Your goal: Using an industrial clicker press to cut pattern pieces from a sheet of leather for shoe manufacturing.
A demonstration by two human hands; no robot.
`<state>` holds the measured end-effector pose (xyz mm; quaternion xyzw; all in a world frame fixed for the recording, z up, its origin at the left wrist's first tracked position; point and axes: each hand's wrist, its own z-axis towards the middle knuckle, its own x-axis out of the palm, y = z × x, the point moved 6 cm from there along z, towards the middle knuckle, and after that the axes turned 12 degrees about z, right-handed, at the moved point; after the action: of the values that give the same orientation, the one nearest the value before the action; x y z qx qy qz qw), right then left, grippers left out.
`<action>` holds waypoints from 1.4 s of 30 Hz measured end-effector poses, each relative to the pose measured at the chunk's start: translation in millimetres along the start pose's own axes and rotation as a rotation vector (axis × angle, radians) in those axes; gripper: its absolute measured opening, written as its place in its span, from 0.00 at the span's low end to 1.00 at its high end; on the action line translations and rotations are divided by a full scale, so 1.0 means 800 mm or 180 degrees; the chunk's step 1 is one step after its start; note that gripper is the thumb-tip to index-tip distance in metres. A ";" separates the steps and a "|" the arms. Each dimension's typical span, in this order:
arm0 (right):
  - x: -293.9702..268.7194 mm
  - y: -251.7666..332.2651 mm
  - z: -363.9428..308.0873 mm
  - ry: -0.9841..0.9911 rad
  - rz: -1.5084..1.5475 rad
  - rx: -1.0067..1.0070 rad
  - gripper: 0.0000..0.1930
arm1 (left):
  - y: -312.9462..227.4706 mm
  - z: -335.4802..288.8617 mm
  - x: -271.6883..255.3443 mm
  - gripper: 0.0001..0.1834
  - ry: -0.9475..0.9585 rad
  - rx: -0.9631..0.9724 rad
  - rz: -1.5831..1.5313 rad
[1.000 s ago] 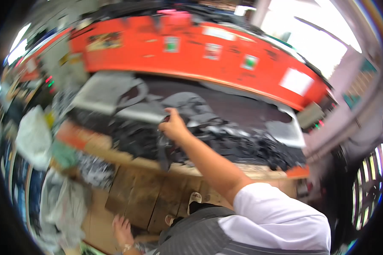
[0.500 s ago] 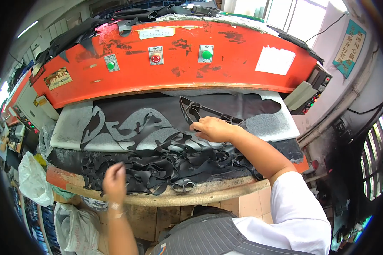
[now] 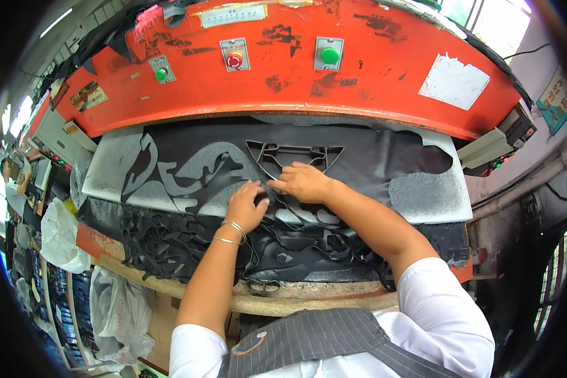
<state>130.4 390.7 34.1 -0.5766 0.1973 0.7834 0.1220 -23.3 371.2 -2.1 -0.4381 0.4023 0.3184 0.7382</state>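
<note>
Right grip (image 3: 305, 183) at near corner of triangular metal die (image 3: 296, 148); closure cannot be told. Left grip (image 3: 247, 205) just beside, thumb spread from fingers. Die on dark leather (image 3: 375, 157): bare leather rightward, cut-out gaps (image 3: 198, 166) leftward. Versus previous frame: die turned, left grip moved forward. Forearms converge.

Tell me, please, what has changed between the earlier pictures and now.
The left hand has moved forward and rightward from over the black scraps, and is now beside the right hand. The dark frame, slanting half a second ago, has turned straight across the dark sheet, the right hand still at its near side. The red machine and white board look unchanged.
</note>
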 end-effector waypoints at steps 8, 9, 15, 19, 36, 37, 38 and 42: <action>-0.005 -0.002 -0.073 -0.1606 0.0279 0.3179 0.44 | 0.024 0.035 0.005 0.13 -0.0023 -0.0365 -0.0066; -0.002 -0.001 -0.073 -0.1606 0.0406 0.3410 0.37 | 0.022 0.036 0.010 0.13 0.0104 -0.0341 0.0006; 0.021 0.003 -0.067 -0.2005 0.0571 0.3158 0.23 | 0.031 0.033 0.012 0.14 0.0168 -0.0206 -0.0235; 0.027 0.006 -0.062 -0.1971 0.0525 0.3289 0.22 | 0.039 0.032 0.013 0.14 0.0205 -0.0197 -0.0363; -0.038 0.023 -0.056 -0.2505 0.0210 0.2812 0.42 | 0.160 0.042 -0.098 0.16 -0.0594 -0.0660 -0.2547; -0.084 0.027 -0.048 -0.3153 0.0646 0.2606 0.39 | 0.173 0.049 -0.144 0.11 -0.0922 -0.0799 -0.2369; -0.118 0.043 -0.044 -0.3369 0.0553 0.2848 0.34 | 0.179 0.039 -0.194 0.07 -0.1237 -0.0970 -0.2171; -0.172 0.051 -0.025 -0.4698 0.0933 0.1857 0.18 | 0.187 0.003 -0.319 0.14 -0.3523 -0.0187 -0.0499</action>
<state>172.7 350.1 166.5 0.1762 0.3360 0.8872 0.2625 -266.3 405.2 163.4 -0.2546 -0.0881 0.4561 0.8481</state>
